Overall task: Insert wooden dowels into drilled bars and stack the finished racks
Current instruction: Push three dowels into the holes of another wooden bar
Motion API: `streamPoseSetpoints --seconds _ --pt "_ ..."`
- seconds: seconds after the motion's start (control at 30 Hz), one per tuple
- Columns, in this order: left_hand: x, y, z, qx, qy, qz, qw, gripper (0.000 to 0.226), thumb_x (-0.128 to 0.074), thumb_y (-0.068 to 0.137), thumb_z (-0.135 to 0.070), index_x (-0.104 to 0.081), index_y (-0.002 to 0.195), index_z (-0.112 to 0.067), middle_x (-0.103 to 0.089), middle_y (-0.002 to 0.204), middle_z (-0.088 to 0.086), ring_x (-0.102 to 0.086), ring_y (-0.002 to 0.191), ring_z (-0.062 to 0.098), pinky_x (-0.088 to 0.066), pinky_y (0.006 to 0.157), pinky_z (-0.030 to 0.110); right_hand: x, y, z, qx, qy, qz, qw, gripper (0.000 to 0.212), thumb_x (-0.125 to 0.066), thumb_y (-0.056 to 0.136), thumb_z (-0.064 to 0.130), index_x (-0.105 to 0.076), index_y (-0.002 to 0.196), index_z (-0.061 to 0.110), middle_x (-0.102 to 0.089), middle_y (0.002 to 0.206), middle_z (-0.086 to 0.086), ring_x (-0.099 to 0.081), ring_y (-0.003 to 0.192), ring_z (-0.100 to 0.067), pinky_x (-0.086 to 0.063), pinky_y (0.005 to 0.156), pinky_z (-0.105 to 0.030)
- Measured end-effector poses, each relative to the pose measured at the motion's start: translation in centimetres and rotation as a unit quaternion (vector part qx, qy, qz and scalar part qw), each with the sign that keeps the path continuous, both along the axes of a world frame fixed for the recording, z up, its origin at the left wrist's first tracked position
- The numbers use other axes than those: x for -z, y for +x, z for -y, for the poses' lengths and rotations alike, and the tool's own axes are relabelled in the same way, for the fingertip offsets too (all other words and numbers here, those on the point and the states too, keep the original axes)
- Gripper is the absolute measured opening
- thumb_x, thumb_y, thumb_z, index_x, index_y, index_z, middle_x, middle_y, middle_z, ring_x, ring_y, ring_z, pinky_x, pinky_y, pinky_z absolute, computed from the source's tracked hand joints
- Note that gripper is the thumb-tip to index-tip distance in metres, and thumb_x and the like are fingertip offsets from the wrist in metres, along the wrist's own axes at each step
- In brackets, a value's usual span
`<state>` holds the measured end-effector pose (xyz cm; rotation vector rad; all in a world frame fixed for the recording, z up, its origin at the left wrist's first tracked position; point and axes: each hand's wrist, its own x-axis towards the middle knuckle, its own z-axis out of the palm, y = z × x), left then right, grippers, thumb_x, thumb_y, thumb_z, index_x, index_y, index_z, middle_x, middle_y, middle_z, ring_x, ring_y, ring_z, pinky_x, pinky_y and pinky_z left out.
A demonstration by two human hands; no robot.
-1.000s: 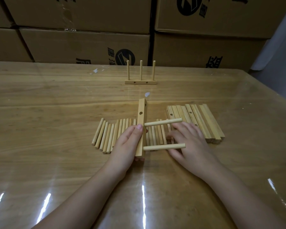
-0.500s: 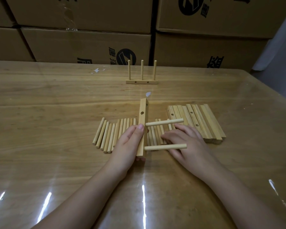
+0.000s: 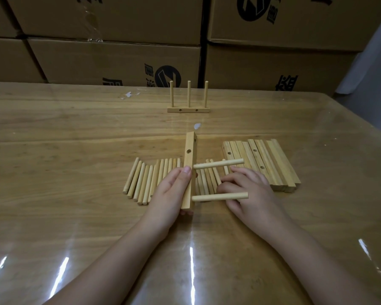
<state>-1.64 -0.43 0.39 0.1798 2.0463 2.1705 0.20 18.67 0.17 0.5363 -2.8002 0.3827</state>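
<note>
Now two dowels (image 3: 218, 165) are seated, and the third hole (image 3: 188, 151) in the bar (image 3: 189, 164) is open.
Left hand (image 3: 172, 190) fingers grip the bar; right hand (image 3: 249, 194) has dropped just right of it, fingers pinching a spare dowel (image 3: 215, 172) for that hole.

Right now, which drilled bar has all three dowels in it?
The finished rack standing alone at the back, three dowels upright. The bar gripped by the left hand carries only two; the loose bars lying at right have none.
</note>
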Motion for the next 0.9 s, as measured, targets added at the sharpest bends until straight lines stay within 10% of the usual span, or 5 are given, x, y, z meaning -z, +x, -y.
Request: streamPoseSetpoints --seconds 0.9 --pt "0.13 0.06 0.03 0.000 0.013 -0.005 1.000 0.034 -0.049 0.075 -0.060 -0.065 0.077 -0.030 -0.053 0.055 -0.005 -0.053 0.045 0.006 -0.040 0.038 0.016 -0.31 0.26 0.10 0.030 0.077 0.000 0.997 0.027 -0.056 0.086 0.027 -0.065 0.111 0.027 -0.059 0.114 0.008 -0.046 0.122 -0.019 -0.027 0.107 -0.045"
